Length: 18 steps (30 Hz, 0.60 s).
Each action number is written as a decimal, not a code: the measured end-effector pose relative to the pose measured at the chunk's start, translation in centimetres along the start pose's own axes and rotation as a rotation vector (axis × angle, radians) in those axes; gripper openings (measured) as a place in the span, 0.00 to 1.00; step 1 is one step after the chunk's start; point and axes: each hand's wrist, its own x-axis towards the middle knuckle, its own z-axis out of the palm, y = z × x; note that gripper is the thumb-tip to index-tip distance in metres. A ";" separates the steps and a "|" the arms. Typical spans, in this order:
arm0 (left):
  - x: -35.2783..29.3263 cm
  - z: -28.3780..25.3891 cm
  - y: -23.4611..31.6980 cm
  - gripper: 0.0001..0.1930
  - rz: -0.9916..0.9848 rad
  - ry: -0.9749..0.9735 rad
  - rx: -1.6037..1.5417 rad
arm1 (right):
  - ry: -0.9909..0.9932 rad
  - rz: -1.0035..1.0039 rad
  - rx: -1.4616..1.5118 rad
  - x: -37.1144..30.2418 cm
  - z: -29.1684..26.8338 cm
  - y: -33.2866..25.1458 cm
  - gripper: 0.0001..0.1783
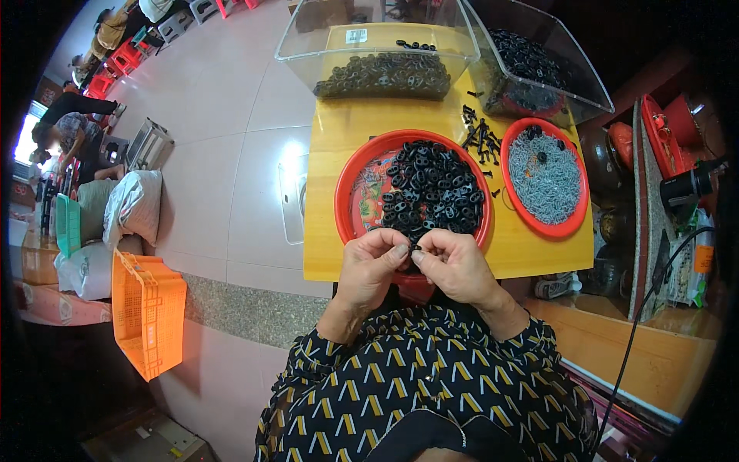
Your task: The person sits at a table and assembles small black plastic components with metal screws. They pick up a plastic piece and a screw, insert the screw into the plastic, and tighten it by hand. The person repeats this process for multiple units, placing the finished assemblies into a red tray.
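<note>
My left hand (371,269) and my right hand (460,271) meet at the near rim of a red round basin (344,181). Thumbs and forefingers of both are pinched together on a small black part (415,248), mostly hidden by the fingertips. Behind them, the basin holds a heap of black oval plastic pieces with two holes (435,181); its patterned bottom shows on the left. To the right, a smaller red basin (583,202) is filled with silvery screws (545,185), with a few black pieces on top. Black bolt-like parts (483,140) lie loose between the basins.
Two clear plastic bins (377,55) (539,61) with black parts stand at the back of the yellow table (327,254). An orange crate (150,312) and white sacks (137,206) are on the left. A black cable (637,323) hangs at right. Other people sit far left.
</note>
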 end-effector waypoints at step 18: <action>-0.3 0.7 0.5 0.07 0.067 -0.108 0.702 | -0.073 -0.237 -0.357 0.0 -1.6 0.3 0.07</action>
